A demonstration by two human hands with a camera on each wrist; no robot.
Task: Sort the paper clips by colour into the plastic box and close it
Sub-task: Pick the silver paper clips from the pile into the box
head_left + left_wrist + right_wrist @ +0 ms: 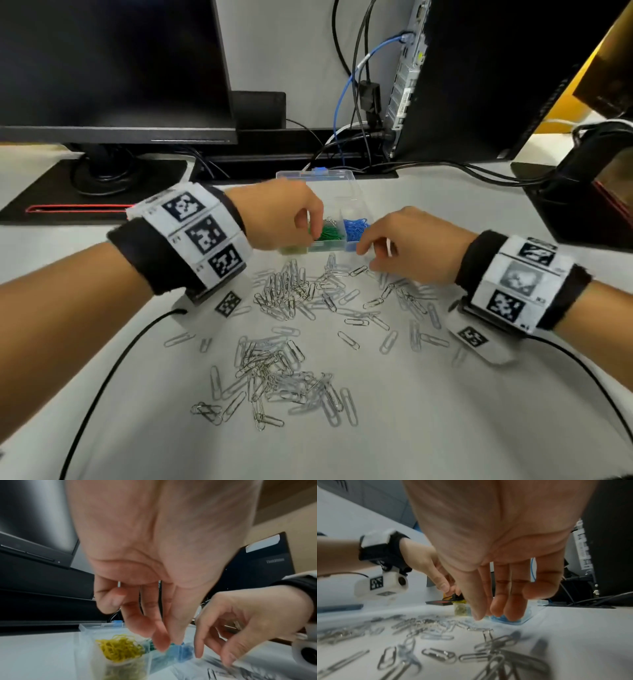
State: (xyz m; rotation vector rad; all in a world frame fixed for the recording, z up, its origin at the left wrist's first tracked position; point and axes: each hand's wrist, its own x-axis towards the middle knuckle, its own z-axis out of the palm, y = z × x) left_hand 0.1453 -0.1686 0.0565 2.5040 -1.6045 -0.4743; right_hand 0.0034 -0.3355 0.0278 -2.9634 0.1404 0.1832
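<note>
The silver paper clips (274, 373) lay scattered on the bench (445, 428) before the open plastic box (329, 240), light, slippery and tangle-prone, best pinched singly by a loop, while the left hand (274, 216) and right hand (407, 246) hovered with loosely curled, apparently empty fingers.

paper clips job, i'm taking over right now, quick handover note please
Left hand: over the plastic box, fingers curled down above the green clips; whether it pinches a clip I cannot tell.
Right hand: fingers relaxed, holding nothing, at the box's near edge beside the blue clips.
Done: yellow clips, green and blue each sit in their own compartment; a few silver ones seem to lie further back.
Left: the silver clips scattered over the table still need sorting in, then close the open lid.
</note>
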